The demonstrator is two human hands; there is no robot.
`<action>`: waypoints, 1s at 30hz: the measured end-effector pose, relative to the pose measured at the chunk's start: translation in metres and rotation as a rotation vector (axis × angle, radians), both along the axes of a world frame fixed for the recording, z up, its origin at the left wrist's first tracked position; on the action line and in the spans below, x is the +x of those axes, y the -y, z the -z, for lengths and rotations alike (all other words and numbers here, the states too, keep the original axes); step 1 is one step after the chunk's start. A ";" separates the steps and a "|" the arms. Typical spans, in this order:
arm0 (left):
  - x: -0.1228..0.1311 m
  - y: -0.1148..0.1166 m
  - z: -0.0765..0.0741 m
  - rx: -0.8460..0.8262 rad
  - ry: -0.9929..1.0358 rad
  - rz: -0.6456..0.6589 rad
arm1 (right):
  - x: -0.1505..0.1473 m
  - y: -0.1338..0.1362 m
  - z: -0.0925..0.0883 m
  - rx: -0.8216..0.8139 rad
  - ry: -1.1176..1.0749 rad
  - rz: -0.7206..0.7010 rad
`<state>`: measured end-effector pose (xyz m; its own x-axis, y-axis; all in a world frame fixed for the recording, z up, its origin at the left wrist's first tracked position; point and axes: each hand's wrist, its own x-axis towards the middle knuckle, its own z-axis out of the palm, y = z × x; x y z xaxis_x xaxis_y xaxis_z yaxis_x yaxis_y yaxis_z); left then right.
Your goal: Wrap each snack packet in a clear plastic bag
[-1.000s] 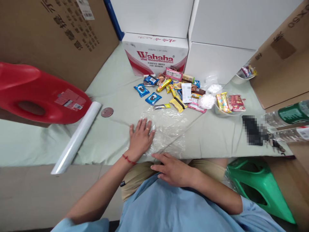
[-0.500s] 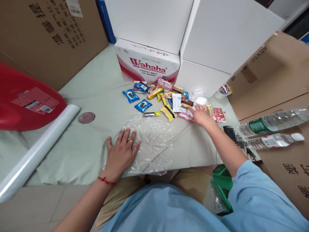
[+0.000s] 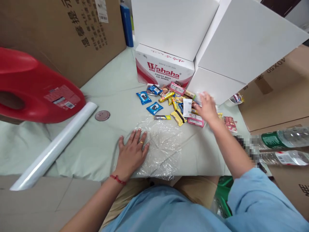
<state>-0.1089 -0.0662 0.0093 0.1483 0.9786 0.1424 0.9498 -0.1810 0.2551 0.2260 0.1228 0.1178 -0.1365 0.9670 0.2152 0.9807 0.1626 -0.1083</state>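
Observation:
My left hand (image 3: 132, 151) lies flat, fingers spread, on a crumpled clear plastic sheet (image 3: 164, 151) at the table's front edge. My right hand (image 3: 207, 108) reaches to the right side of a heap of wrapped snacks, its thumb apart from its fingers and nothing visible held in it. Close to its thumb are a white packet (image 3: 187, 108) and a pink packet (image 3: 196, 120). Clear plastic behind its fingertips is partly covered. Two blue packets (image 3: 154, 108) and a yellow packet (image 3: 178, 117) lie on the heap's left and front sides.
A Wahaha carton (image 3: 165, 67) and white boxes (image 3: 166, 25) stand behind the snacks. To the left are a red jug (image 3: 36, 87), a white roll (image 3: 55, 145) and a brown disc (image 3: 102, 115). A white cup (image 3: 231, 101) and plastic bottles (image 3: 285, 138) are on the right.
The view has shifted, so the table things appear farther right. My right hand has moved back and slightly left over the heap, uncovering the pink packet. My left hand stays on the plastic sheet.

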 end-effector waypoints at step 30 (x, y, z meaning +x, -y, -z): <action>-0.050 -0.013 -0.004 -0.262 0.093 0.034 | -0.007 0.126 0.059 -0.382 -0.002 -0.597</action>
